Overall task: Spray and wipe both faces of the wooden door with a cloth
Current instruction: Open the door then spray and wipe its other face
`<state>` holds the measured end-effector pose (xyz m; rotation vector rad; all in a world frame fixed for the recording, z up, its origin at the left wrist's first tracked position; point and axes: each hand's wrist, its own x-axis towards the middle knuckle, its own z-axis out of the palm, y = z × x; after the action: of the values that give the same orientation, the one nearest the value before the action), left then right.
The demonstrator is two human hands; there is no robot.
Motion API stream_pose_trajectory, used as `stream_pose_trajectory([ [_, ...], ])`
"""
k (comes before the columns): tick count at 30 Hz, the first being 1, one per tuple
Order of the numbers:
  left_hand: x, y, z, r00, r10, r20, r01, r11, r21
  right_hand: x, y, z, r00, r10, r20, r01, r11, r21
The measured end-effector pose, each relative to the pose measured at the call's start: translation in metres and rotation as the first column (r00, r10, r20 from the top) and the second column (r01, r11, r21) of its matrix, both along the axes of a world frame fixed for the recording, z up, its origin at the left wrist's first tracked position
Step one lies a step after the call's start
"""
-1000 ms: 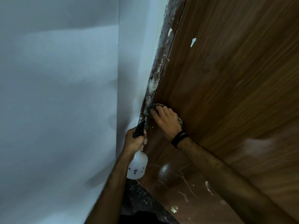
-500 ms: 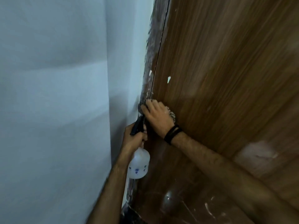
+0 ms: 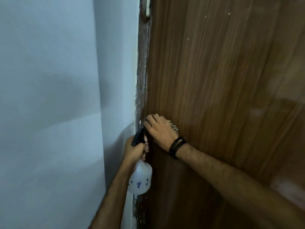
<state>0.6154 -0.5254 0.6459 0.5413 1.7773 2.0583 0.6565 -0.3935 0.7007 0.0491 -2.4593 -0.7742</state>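
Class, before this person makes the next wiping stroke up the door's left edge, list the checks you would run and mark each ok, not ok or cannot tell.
1. Patterned cloth pressed flat on the brown wooden door by the right hand: ok.
2. White plastic spray bottle gripped firmly by the left hand: ok.
3. Black nozzle kept apart from the cloth: cannot tell.
4. Door surface above already sprayed: cannot tell.
5. White paint flecks above wiped off: not ok.

Legible text, labels, brands, numbers, signs: none. The spray bottle [image 3: 140, 179], hanging below the fingers [image 3: 144, 156] of the left hand [image 3: 134, 150], bears only small blue printed motifs, no lettering that can be made out.
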Motion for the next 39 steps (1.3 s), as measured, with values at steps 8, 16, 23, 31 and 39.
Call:
stream_pose_trajectory([
  [8, 0.022, 0.001, 0.062, 0.997, 0.025, -0.077, -0.022, 0.999, 0.031, 0.025, 0.017, 0.064, 0.996, 0.042, -0.084, -0.042, 0.999, 0.007],
  [16, 0.048, 0.017, 0.163, 0.966, 0.094, -0.240, -0.081, 0.995, 0.062, 0.050, 0.028, 0.165, 0.972, 0.055, -0.228, -0.050, 0.998, 0.029],
  [23, 0.072, 0.027, 0.247, 0.940, 0.034, -0.340, 0.004, 0.994, 0.110, 0.089, 0.036, 0.228, 0.909, 0.087, -0.409, -0.108, 0.994, -0.029],
  [31, 0.096, 0.043, 0.309, 0.908, -0.073, -0.413, 0.152, 0.975, 0.161, 0.125, 0.038, 0.285, 0.817, 0.043, -0.575, -0.065, 0.998, -0.017],
  [39, 0.130, 0.071, 0.312, 0.849, -0.267, -0.455, 0.366, 0.919, 0.143, 0.188, 0.059, 0.269, 0.777, -0.153, -0.611, 0.103, 0.988, -0.116],
])
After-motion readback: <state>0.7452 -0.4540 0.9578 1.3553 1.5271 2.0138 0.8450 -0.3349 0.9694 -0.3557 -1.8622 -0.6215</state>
